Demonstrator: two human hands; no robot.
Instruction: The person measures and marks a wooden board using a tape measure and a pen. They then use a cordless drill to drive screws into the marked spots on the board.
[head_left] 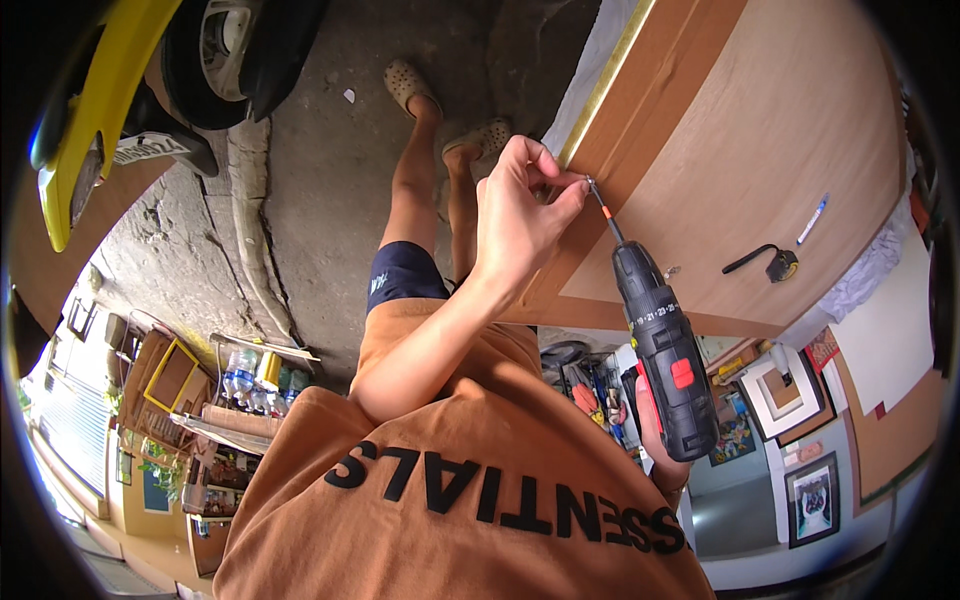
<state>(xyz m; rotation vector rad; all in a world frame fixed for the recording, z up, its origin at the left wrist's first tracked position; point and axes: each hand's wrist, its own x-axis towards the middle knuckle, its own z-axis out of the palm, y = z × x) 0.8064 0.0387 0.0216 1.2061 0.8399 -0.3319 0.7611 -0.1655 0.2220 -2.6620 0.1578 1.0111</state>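
My right hand (651,415) is wrapped round the handle of a black cordless drill (662,350) with a red switch on its top. Out of the chuck runs a long driver bit (608,217) with an orange band, its tip at my left fingertips. With thumb and forefinger, my left hand (525,215) pinches a small metal screw (590,182) against that tip; the fingers hide most of it. Both hands are over the brown-taped border (640,130) of a large wooden panel (770,150), near a gold-coloured edge strip (606,82).
On the panel lie a black-and-yellow tape measure (783,265) and a blue-and-white pen (812,220). A yellow motorbike (110,100) stands at far left. Crumpled white wrapping (870,268) borders the panel's right side. Picture frames (813,500) and tools (590,395) are behind the drill.
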